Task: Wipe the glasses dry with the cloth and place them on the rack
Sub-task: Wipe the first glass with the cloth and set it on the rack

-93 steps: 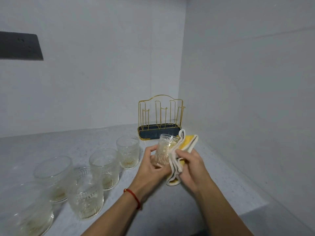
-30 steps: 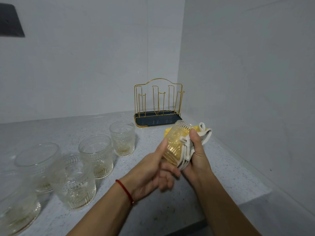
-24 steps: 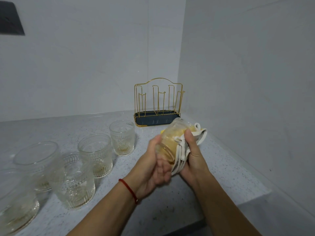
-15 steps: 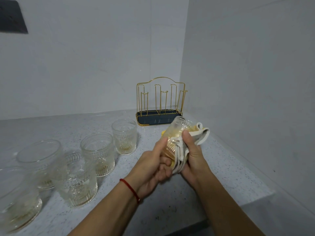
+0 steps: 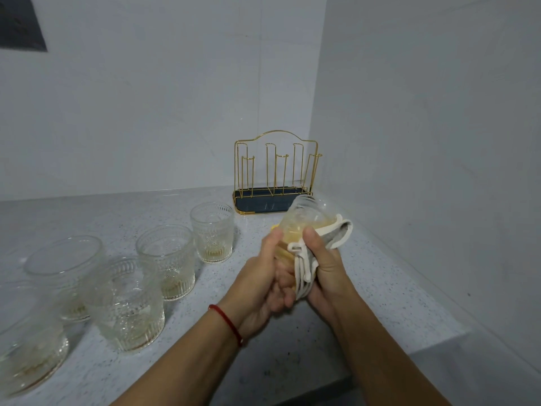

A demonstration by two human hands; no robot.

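Observation:
A ribbed clear glass (image 5: 307, 218) is held tilted above the counter, its mouth pointing up and away toward the rack. My left hand (image 5: 263, 276) grips its lower part. My right hand (image 5: 325, 262) presses a white and yellow cloth (image 5: 336, 232) against the glass's right side and base. The gold wire rack (image 5: 275, 171) with a dark blue tray stands in the back corner with no glass on its prongs. Several other ribbed glasses stand on the counter at left, the nearest to my hands being one (image 5: 212, 232) just left of them.
The speckled grey counter (image 5: 380, 288) ends at a front edge near the bottom right. White walls close the corner behind and to the right of the rack. A dark panel (image 5: 20, 23) hangs on the back wall at top left.
My hands have kept turning the glass inside the cloth; the glass has tipped so its mouth points more upward and away, and the cloth has bunched under my right thumb.

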